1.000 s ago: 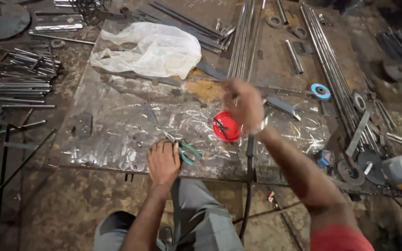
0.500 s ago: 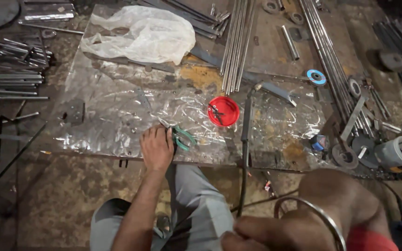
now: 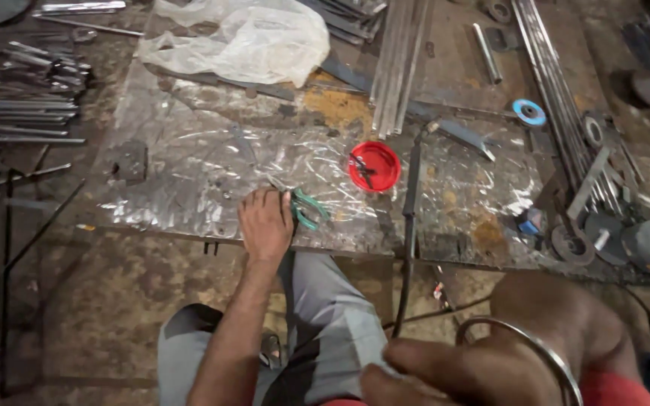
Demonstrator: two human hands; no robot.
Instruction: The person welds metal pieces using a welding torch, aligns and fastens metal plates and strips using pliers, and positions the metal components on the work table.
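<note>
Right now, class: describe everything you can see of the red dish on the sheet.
The red dish is small, round and shallow, plastic by its look. It sits flat on the clear sheet, right of the left hand and apart from it. A few small dark metal pieces lie inside. A dark rod runs just beside its right edge.

red bowl (image 3: 374, 166), green-handled pliers (image 3: 308, 208), blue disc (image 3: 529, 112), grey trousers (image 3: 332, 316).

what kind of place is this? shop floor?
Most likely a small metal fabrication or welding workshop, worked at floor level. Long steel rods lie bundled on a worn, rust-stained steel plate, with a blue grinding disc nearby. The left hand rests by green-handled pliers.
</note>
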